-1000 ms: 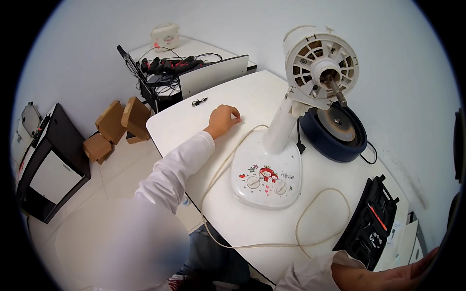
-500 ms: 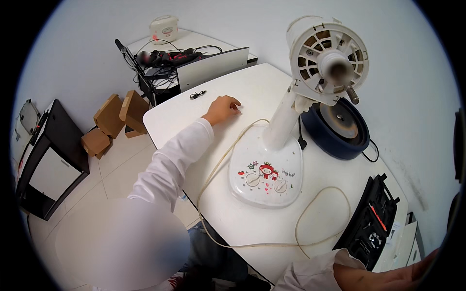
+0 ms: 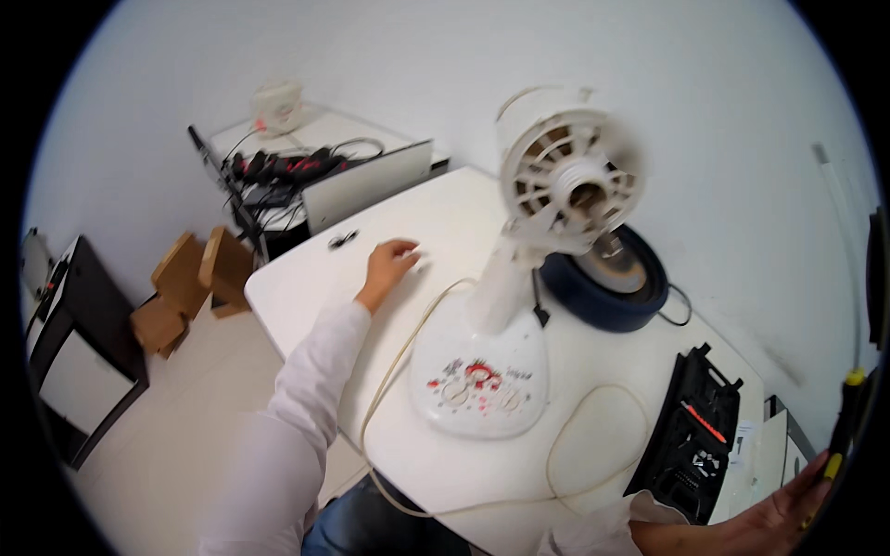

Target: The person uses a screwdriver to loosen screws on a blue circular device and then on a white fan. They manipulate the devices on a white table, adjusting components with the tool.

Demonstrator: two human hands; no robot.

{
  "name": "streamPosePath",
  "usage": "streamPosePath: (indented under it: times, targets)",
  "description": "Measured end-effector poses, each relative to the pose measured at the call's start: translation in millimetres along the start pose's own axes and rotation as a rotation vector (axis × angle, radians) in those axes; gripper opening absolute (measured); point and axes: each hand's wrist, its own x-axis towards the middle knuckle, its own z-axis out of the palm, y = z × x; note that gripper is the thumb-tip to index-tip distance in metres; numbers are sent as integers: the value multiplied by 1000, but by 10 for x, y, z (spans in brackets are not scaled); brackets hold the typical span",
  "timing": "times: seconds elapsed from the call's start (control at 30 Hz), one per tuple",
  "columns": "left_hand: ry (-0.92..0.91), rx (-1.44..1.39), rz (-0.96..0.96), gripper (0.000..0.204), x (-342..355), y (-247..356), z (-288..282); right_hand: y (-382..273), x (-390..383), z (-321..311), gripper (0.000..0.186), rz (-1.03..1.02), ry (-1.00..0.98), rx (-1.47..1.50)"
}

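Note:
A white electric fan with its blades and grille off stands on the table, its bare motor head [image 3: 565, 176] on a stem above the printed base [image 3: 477, 398] with two knobs. My left hand [image 3: 387, 269] rests on the tabletop left of the stem, fingers loosely bent and apart, small bits beside the fingertips. At the lower right edge, my right hand [image 3: 783, 508] grips a screwdriver [image 3: 847, 403] with a black and yellow handle, its long shaft pointing up. The picture's dark rim hides part of that hand.
A pale power cord [image 3: 464, 509] loops around the fan base. Behind it lies a dark blue round object [image 3: 603, 313]. An open black tool case [image 3: 667, 463] sits at the right. A short black cable [image 3: 343, 240] lies left; cardboard boxes [image 3: 176, 278] are on the floor.
The view has shifted, so the fan and table appear lower and further left. The screwdriver in my right hand has come into view. My left hand remains on the tabletop.

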Motion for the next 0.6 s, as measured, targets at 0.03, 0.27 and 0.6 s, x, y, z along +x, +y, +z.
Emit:
streamPosePath:
  times: [0.03, 0.27, 0.6]
  targets:
    - [42, -44, -29, 25, -5, -63, 28, -83, -40, 116, 37, 11, 18, 227]
    - [14, -92, -78, 28, -128, 84, 108, -230, -166, 488, 23, -39, 11, 428]
    - [-51, 84, 62, 33, -261, 144, 83, -149, -343, 503, 34, 49, -102, 211]
